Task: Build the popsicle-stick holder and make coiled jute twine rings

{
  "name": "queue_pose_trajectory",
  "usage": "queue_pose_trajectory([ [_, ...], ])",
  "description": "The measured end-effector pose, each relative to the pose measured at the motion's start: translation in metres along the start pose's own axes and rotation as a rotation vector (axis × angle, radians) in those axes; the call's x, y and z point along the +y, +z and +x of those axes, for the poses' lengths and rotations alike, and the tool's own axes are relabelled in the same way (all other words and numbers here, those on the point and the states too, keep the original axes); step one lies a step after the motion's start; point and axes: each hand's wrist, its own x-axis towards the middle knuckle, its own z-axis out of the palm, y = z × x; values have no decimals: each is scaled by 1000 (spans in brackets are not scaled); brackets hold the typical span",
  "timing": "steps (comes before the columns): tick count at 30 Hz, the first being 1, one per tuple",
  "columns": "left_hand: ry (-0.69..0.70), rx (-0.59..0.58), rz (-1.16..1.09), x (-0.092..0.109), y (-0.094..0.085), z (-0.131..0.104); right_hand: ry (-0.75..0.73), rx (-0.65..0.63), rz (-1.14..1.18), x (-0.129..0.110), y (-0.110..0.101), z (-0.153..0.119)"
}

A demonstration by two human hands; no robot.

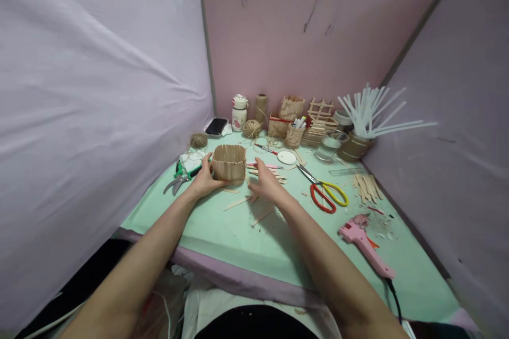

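Observation:
A small basket made of wooden craft sticks (229, 165) stands upright on the green-covered table, its rim uneven. My left hand (205, 179) holds its left side, the thumb along the lower front and the fingers at the side. To the right of the basket, my right hand (265, 182) is apart from it, with thumb and fingers spread and nothing visible in them. Loose craft sticks (237, 204) and small scraps lie below and between the hands. Behind my left hand are green-handled pruning shears (182, 180).
Red and yellow scissors (323, 190) and a pink glue gun (368, 246) with a cord lie at the right. Glue sticks (368, 116) fan out of a pot. Along the back stand a water bowl (330, 146), stick baskets (292, 108), twine (252, 128) and a phone (217, 126).

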Motion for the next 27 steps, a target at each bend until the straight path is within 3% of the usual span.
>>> queue_pose_trajectory([
  [3, 7, -31, -74, 2, 0, 0, -29, -35, 2, 12, 27, 32],
  [6, 17, -21, -91, 6, 0, 0, -55, -21, 55, 16, 34, 36],
  [11, -67, -50, -339, 26, 3, -3, -168, 60, 252, 5, 11, 20],
  [17, -276, -269, -795, 52, 22, -17, -315, 215, 212, -5, -22, -16],
  [22, -317, -405, -955, 54, 39, -27, -509, 445, 67, -9, -22, -29],
  [27, -294, -472, -967, 51, 42, -29, -557, 454, -19, -12, -18, -29],
])
